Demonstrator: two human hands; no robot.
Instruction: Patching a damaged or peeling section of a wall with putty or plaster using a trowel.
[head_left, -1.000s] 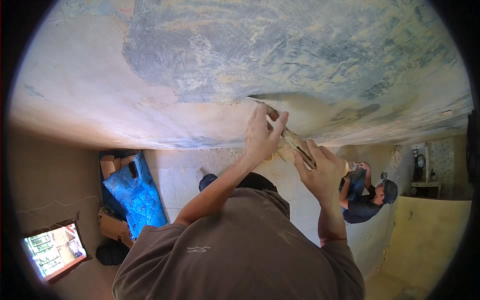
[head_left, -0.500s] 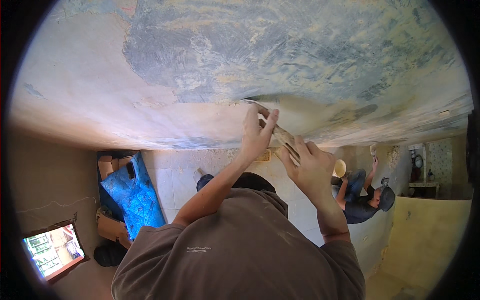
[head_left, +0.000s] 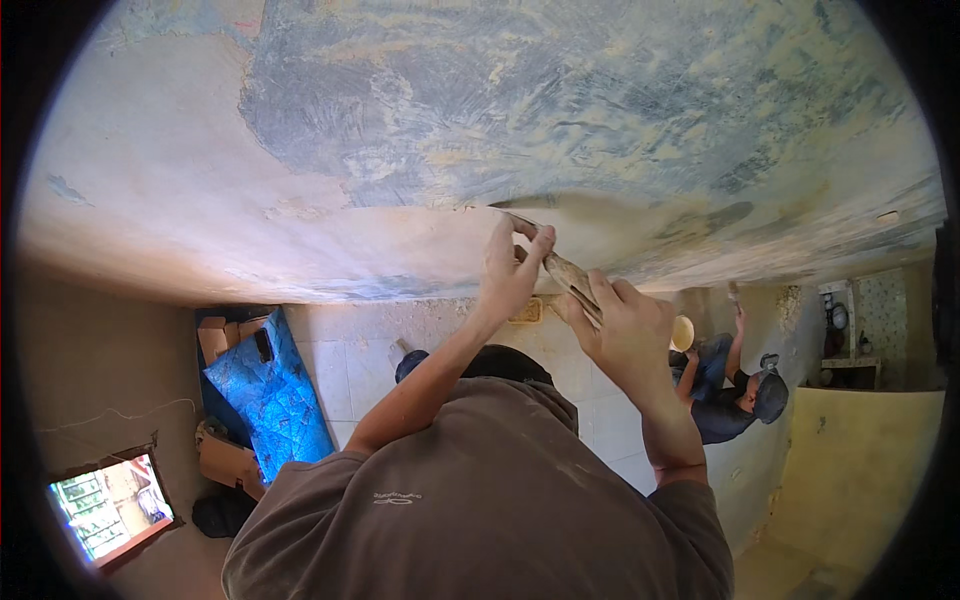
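In front of me rises a wall (head_left: 450, 110) with rough grey-blue patches and a smoother pale band of plaster below them. A plaster-smeared putty knife (head_left: 570, 274) slants against it, held in both hands. My right hand (head_left: 632, 338) is closed round the handle end. My left hand (head_left: 506, 278) pinches the upper part near the blade, fingers curled and thumb pressed on. The blade's edge meets the wall at the lower border of the grey patch; part of it is hidden by my left fingers.
A co-worker (head_left: 740, 400) in dark clothes sits low at the right, with a pale bucket (head_left: 682, 333) and a brush-like tool (head_left: 734, 293) at the wall. Blue sheeting (head_left: 275, 400) covers boxes (head_left: 228, 458) at the left. A window (head_left: 110, 505) is lower left.
The putty knife's blade end has slid slightly right and down, with both hands still on it. The co-worker's raised hand and tool have shifted a little left.
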